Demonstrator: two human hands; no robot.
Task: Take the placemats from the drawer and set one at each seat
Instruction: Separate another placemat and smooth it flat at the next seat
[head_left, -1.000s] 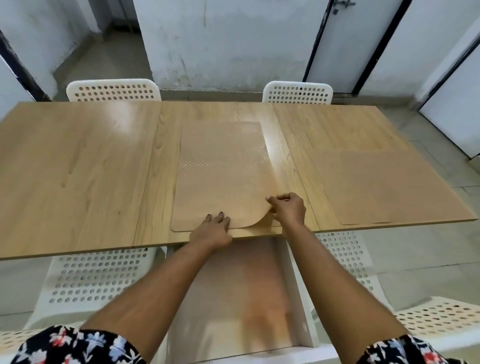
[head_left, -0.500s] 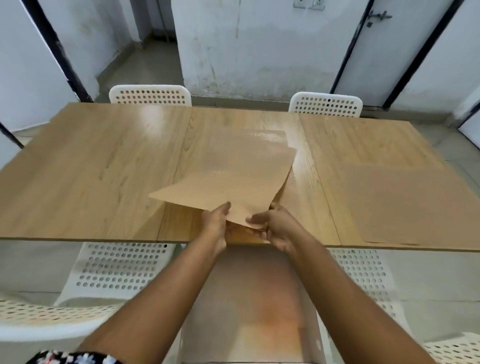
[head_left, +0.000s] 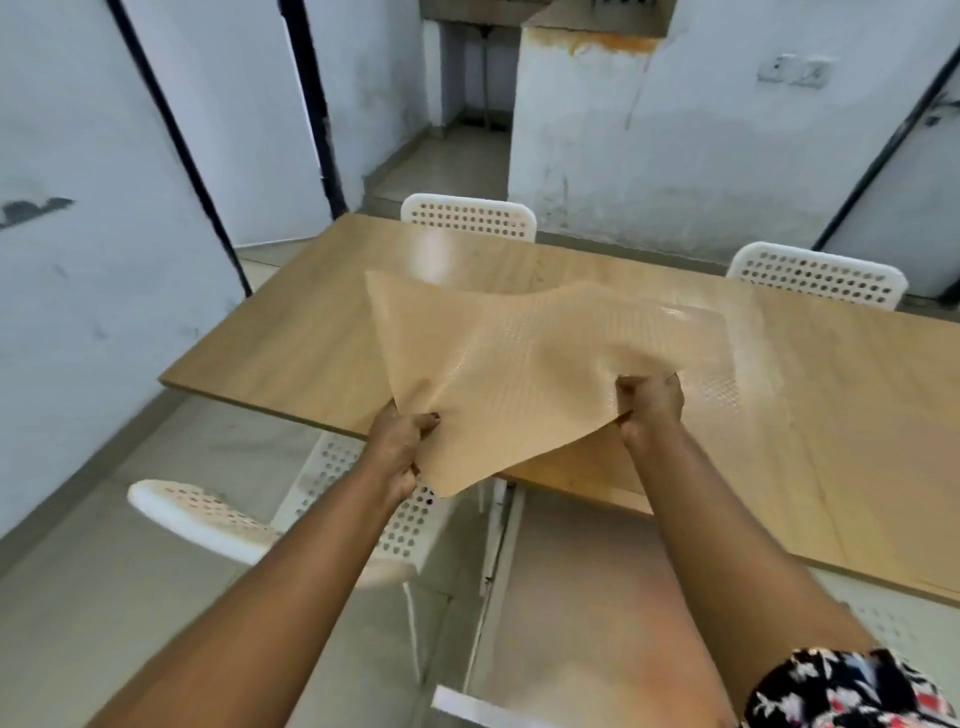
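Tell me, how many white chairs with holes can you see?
4, maybe more hidden. One at the table's far side, left; one far side, right; one on the near side by the left arm; a bit of another bottom right.

Stained white walls (head_left: 701, 156) with black door frames, pale tiled floor (head_left: 104, 597), a wooden table (head_left: 291, 343) and perforated white chairs (head_left: 470, 218) (two opposite).

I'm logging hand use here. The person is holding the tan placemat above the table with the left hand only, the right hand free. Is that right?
Not quite. The head view shows both hands on the placemat: the left hand pinches its near left edge and the right hand has a grip on its near right edge. The rest holds: the tan placemat is lifted above the table.
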